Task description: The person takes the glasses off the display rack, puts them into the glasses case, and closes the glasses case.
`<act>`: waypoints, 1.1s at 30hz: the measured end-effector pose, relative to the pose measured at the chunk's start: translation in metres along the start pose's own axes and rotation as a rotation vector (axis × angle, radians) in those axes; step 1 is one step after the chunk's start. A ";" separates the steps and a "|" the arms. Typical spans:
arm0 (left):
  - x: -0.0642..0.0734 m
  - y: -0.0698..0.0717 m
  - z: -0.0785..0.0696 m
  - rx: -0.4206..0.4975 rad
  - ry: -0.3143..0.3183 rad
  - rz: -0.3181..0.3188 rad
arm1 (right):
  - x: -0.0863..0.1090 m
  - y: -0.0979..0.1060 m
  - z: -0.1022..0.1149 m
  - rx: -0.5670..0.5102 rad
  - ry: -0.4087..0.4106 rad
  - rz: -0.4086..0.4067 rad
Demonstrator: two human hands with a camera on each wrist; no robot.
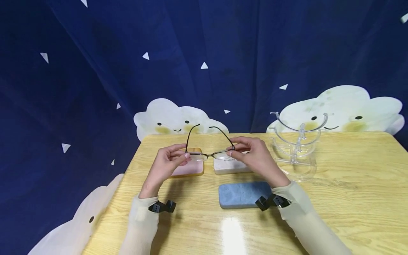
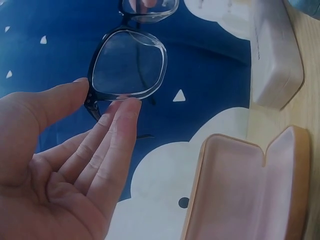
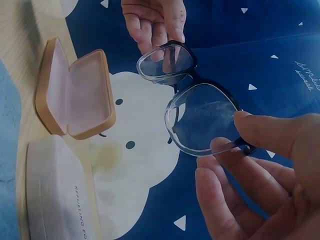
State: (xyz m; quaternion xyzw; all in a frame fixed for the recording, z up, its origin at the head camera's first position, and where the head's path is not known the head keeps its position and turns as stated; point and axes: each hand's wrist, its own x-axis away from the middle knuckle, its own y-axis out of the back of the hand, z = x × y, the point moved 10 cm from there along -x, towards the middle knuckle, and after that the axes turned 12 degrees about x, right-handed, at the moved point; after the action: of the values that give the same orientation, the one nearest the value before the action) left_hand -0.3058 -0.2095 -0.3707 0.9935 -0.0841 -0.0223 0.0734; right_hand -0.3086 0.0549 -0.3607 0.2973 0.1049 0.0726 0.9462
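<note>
A pair of eyeglasses (image 1: 209, 155) with a dark upper frame and clear lower rims is held up above the table, its temples unfolded and pointing away. My left hand (image 1: 165, 163) pinches the left end of the frame near the hinge, thumb against fingers. At the opposite end, my right hand (image 1: 253, 154) pinches the frame between thumb and index finger. Beyond the glasses lies an orange glasses case (image 3: 92, 95), open, with a pink lining. Beside it stands a white glasses case (image 2: 275, 55) with printed lettering, partly hidden by the right hand in the head view.
A blue glasses case (image 1: 240, 194) lies closed, nearer on the wooden table (image 1: 350, 198). On the right stands a clear tiered glasses display stand (image 1: 299, 148). Behind the table hangs a dark blue curtain (image 1: 223, 42) with white triangles and clouds.
</note>
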 end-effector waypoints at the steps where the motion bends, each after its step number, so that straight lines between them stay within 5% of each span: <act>1: 0.000 0.000 0.000 0.000 0.002 0.001 | 0.000 0.001 0.000 -0.001 0.001 0.000; 22: 0.000 -0.005 -0.001 0.031 0.001 0.006 | 0.004 0.005 -0.001 -0.027 0.031 0.014; 33: 0.002 -0.004 -0.003 -0.077 -0.023 0.001 | 0.007 0.002 0.003 0.005 0.078 0.026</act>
State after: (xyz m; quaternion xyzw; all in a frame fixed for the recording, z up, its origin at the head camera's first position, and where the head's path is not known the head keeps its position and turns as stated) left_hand -0.3027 -0.2052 -0.3688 0.9896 -0.0845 -0.0371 0.1108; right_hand -0.3017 0.0565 -0.3579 0.2978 0.1382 0.0961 0.9397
